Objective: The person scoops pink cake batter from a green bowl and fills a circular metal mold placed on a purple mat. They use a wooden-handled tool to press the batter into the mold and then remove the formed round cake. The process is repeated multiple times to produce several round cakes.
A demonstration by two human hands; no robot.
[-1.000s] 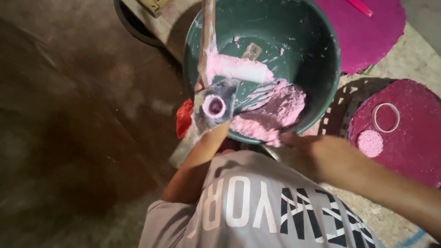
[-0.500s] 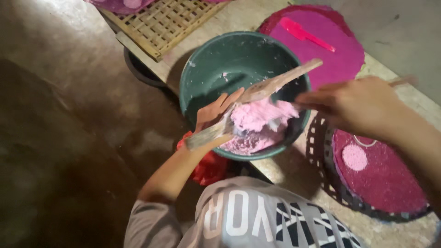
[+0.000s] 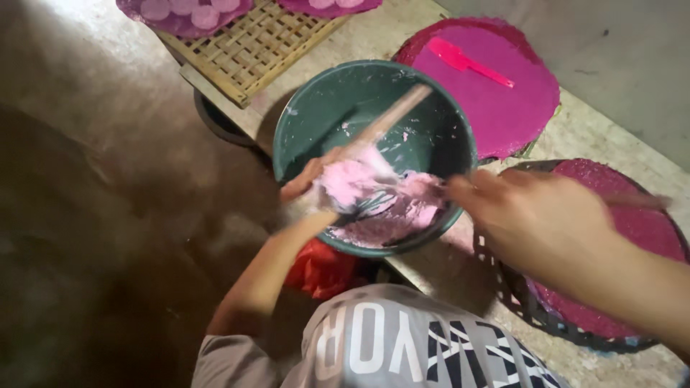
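Head view looks down at a green bowl with pink dough inside. Left hand grips a wooden stick that pokes into the dough. Right hand is blurry beside the bowl, so I cannot tell its grip.

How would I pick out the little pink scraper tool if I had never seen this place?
Start at the big green bowl of pink dough in the middle. Beyond its far right rim lies a round magenta mat. On that mat lies the pink spatula, alone: flat, bright pink, paler than the mat, with a wide blade and thin handle, unlike the wooden paddle in the bowl.
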